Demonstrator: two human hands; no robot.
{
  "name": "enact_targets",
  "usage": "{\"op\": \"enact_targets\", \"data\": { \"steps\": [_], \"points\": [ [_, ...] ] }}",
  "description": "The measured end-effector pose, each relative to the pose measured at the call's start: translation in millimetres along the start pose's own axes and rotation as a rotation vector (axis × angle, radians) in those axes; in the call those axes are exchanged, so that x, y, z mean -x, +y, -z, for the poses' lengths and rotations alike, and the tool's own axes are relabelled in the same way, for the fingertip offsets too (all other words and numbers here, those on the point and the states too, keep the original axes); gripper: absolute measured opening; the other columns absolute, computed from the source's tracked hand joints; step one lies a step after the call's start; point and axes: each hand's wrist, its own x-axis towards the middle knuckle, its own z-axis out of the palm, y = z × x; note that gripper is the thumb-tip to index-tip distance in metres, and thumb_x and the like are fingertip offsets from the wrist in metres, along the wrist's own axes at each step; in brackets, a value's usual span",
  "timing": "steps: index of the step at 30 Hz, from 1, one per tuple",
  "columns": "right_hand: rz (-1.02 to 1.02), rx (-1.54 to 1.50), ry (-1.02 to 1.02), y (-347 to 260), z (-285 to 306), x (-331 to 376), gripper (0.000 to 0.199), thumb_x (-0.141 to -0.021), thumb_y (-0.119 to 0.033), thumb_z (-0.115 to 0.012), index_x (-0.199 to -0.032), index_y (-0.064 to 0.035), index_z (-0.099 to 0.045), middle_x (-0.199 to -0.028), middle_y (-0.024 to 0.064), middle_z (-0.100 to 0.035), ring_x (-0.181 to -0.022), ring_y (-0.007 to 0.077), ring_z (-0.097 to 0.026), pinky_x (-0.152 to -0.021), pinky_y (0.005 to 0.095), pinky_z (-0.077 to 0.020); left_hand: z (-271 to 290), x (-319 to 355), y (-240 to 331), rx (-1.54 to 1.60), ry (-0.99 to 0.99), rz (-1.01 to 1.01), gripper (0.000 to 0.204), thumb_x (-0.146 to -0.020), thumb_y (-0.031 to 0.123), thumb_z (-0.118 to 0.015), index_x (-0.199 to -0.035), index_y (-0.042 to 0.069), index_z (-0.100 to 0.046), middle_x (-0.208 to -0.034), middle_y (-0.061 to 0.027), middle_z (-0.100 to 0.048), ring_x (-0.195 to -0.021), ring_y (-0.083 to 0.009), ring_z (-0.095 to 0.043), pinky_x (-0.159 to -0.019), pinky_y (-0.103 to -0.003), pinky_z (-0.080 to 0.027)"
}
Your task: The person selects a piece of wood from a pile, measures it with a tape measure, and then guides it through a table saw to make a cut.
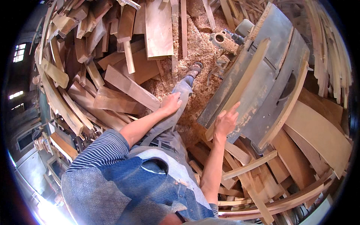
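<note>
My left hand (pixel 171 103) hangs over my trouser leg with its fingers curled in. Nothing sticks out of it, though its palm side is hidden. My right hand (pixel 225 122) rests at the near end of a long, pale wooden board (pixel 243 77), its index finger stretched out and the others loosely bent. This board runs lengthwise along a grey metal machine table (pixel 260 90) on my right. Bare wood edges the table's outer side, and a dark oval opening (pixel 288 87) shows in its surface.
Stacked planks (pixel 159 28) and offcuts (pixel 118 100) crowd the left and far side. Sawdust and shavings (pixel 198 41) cover the floor around my sandalled foot (pixel 195 68). A dusty motor-like part (pixel 224 40) sits beside the machine. More boards (pixel 315 127) lean at the right.
</note>
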Motion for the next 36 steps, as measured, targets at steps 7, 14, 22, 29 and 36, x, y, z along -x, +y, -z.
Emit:
{"op": "enact_targets", "data": {
  "steps": [7, 14, 22, 29, 36],
  "points": [
    [-0.009, -0.001, -0.037, -5, 1, -65, 0.078, -0.089, -0.007, -0.059, -0.160, -0.0011, -0.028, -0.100, 0.0237, -0.058, -0.085, 0.0412, -0.065, -0.072, 0.0496, -0.0551, 1, -15, 5, -0.042, 0.014, 0.020, 0.036, -0.092, 0.032, -0.066, -0.116, 0.006, -0.059, -0.105, -0.0192, -0.070, -0.097, -0.0417, -0.068, -0.082, -0.053, -0.055],
    [0.000, 0.019, -0.015, -7, -6, -163, 0.077, -0.087, -0.009, -0.059, -0.159, -0.0027, -0.033, -0.101, 0.0246, -0.061, -0.088, 0.0424, -0.067, -0.075, 0.0496, -0.0561, -5, -41, 12, -0.158, 0.048, 0.048, 0.039, -0.093, 0.037, -0.066, -0.120, 0.010, -0.061, -0.104, -0.0161, -0.070, -0.094, -0.0386, -0.070, -0.079, -0.052, -0.056],
    [0.046, 0.027, 0.050, 2, -25, -274, 0.074, -0.086, -0.013, -0.055, -0.157, -0.0046, -0.036, -0.103, 0.0278, -0.065, -0.090, 0.0459, -0.068, -0.080, 0.0534, -0.0561, 2, -75, 24, -0.157, 0.046, 0.072, 0.041, -0.091, 0.040, -0.069, -0.117, 0.008, -0.066, -0.103, -0.0157, -0.071, -0.088, -0.0384, -0.071, -0.077, -0.051, -0.057],
    [0.090, 0.075, 0.074, 7, -31, -382, 0.072, -0.086, -0.018, -0.054, -0.155, -0.0043, -0.039, -0.106, 0.0297, -0.068, -0.096, 0.0463, -0.069, -0.086, 0.0530, -0.0556, -9, -104, 18, -0.139, 0.134, 0.030, 0.034, -0.089, 0.037, -0.070, -0.110, 0.011, -0.067, -0.098, -0.0132, -0.071, -0.082, -0.0375, -0.071, -0.071, -0.050, -0.058],
    [0.119, 0.066, 0.062, 8, -33, -484, 0.073, -0.084, -0.020, -0.054, -0.153, -0.0026, -0.041, -0.108, 0.0319, -0.071, -0.102, 0.0465, -0.069, -0.092, 0.0526, -0.0536, -5, -127, 20, -0.053, 0.198, 0.022, 0.037, -0.088, 0.036, -0.071, -0.116, 0.013, -0.069, -0.096, -0.0126, -0.072, -0.082, -0.0379, -0.071, -0.072, -0.050, -0.058]
  ]
}}
